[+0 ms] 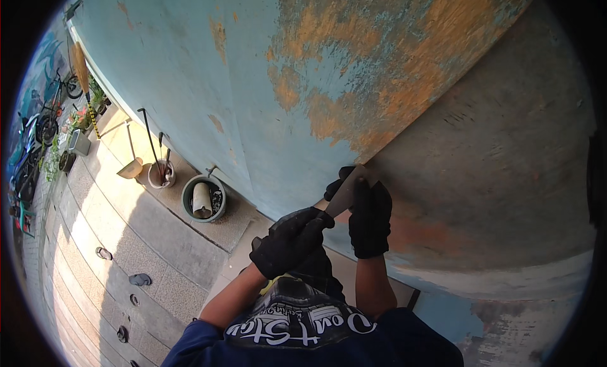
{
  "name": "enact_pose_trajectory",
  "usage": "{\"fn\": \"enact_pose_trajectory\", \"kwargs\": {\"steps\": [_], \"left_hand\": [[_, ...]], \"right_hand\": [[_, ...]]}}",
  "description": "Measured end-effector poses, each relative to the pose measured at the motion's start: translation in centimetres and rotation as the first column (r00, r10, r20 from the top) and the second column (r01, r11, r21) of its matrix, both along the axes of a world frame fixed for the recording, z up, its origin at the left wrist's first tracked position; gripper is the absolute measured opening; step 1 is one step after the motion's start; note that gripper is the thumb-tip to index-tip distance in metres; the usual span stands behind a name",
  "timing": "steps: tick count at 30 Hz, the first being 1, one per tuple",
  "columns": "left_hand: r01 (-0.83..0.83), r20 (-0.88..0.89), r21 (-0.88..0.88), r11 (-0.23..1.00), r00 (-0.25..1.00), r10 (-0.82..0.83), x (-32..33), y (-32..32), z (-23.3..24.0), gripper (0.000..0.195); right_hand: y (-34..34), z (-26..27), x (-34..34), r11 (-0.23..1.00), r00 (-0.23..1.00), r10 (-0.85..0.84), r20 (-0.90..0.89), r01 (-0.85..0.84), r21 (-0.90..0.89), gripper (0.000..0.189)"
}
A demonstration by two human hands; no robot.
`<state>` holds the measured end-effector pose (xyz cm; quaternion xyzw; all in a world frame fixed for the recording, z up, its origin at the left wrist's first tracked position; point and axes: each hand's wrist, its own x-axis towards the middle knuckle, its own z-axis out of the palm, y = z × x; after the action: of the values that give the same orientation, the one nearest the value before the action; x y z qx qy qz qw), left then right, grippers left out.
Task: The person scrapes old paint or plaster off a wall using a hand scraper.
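Note:
Both my hands wear black gloves and meet at a paint scraper in front of my chest. My left hand (pixel 294 239) is closed around its handle, which is mostly hidden in the glove. The flat metal blade (pixel 342 196) points up and away toward the wall corner. My right hand (pixel 371 215) pinches the blade near its far end, thumb on the near face and other fingers partly hidden behind. Beyond the hands is a light blue wall (pixel 189 82) with flaked patches of orange and grey. A bare grey wall face (pixel 498 144) meets it at a slanting edge.
A green pot (pixel 186 210) holding a pale cylinder stands left by the wall foot, below a tap (pixel 212 169). Farther along are a small bucket with tools (pixel 161 181), a long-handled dustpan (pixel 130 169) and a broom (pixel 81 68). Sandals (pixel 140 279) lie on the paving.

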<state>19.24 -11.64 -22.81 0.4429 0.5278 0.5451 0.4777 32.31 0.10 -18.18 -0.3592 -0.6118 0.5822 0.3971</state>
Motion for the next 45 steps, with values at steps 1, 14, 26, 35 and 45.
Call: {"fn": "enact_pose_trajectory", "kwargs": {"steps": [1, 14, 26, 35, 45], "left_hand": [[-0.010, -0.016, 0.021, 1.000, 1.000, 0.010, 0.0, 0.2, -0.1, 0.031], [0.010, -0.071, 0.014, 1.000, 0.997, -0.009, -0.4, 0.9, -0.3, 0.029], [0.031, 0.080, -0.131, 0.991, 0.997, -0.021, -0.9, 1.2, 1.3, 0.034], [0.002, 0.017, -0.112, 0.994, 1.000, 0.000, -0.9, 0.6, 0.4, 0.037], [0.037, 0.072, -0.157, 0.987, 0.997, -0.026, -1.1, 0.9, 1.6, 0.040]], "right_hand": [[0.1, 0.1, -0.2, 1.000, 1.000, -0.002, -0.010, 0.002, 0.013, 0.045], [1.0, -1.2, 0.9, 0.858, 0.964, 0.037, 0.262, -0.165, 0.486, 0.046], [1.4, -0.6, 2.0, 0.794, 0.882, 0.038, 0.469, -0.312, 0.523, 0.061], [1.4, -1.7, 2.0, 0.983, 0.949, 0.163, 0.270, -0.180, 0.039, 0.073], [0.4, 1.0, 0.0, 1.000, 0.981, -0.019, 0.191, 0.018, 0.008, 0.047]]}}
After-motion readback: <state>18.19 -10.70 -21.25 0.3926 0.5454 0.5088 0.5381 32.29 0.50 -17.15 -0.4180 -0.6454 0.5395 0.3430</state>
